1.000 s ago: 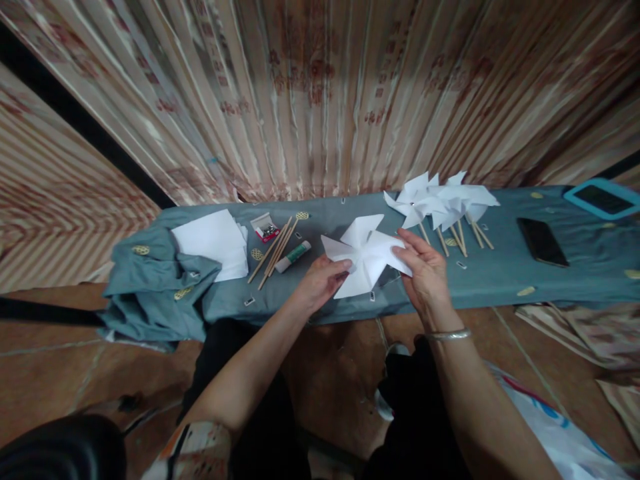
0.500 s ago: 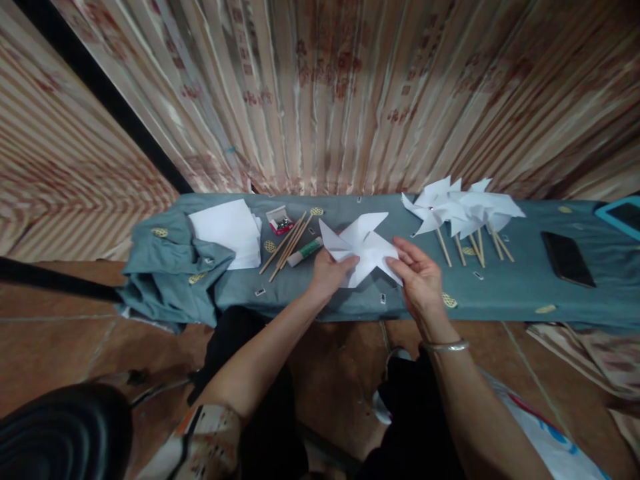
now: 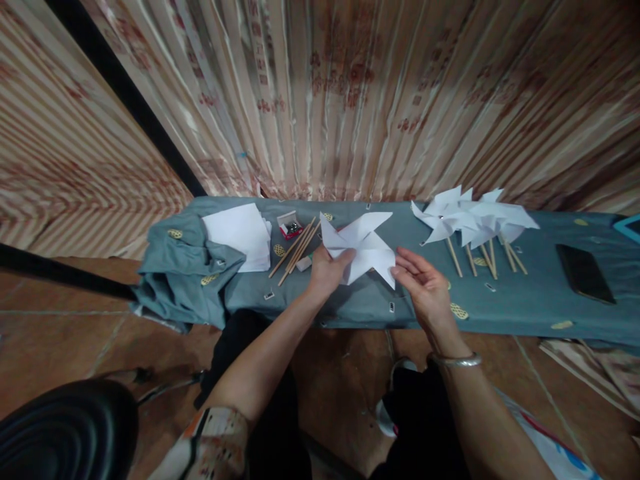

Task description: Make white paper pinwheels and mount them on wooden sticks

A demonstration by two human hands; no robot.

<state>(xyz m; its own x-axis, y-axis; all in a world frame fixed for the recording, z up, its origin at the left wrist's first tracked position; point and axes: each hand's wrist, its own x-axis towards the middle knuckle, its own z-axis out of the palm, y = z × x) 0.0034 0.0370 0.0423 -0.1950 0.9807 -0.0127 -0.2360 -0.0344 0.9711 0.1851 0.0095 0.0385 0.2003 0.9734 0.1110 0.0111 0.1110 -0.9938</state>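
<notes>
Head view: camera aim has shifted since a second ago – things on the table (image 3: 520,310) sit farther right in the picture.
Pinwheel: white paper, blades folded, held over the table between the hands; against the things around it, the pinwheel (image 3: 367,247) is now nearer the sticks and farther from the mounted row.
Left hand: grasping the pinwheel from its left side, thumb on top near the middle, fingers hidden below; the left hand (image 3: 327,272) has come in beside the glue.
Right hand: at the pinwheel's right blades, fingers spread; a second ago the thumb lay well over a blade, now the right hand (image 3: 425,283) is only at the edge – whether it grips, I cannot tell.
Glue: the stick (image 3: 303,265) showed whole earlier; now mostly hidden, one pale end visible.
Sticks: loose wooden sticks (image 3: 296,253) unchanged, beside the open red box (image 3: 290,235) of pins.
Paper: sheets (image 3: 239,233) stacked left of the sticks, as before.
Mounted row: overlapping pinwheels on sticks (image 3: 473,217), unmoved.
Phone: dark phone (image 3: 584,273) lies right of the row, still flat.
Blue frame: the blue-edged thing (image 3: 630,229) is now cut by the picture's right edge.
</notes>
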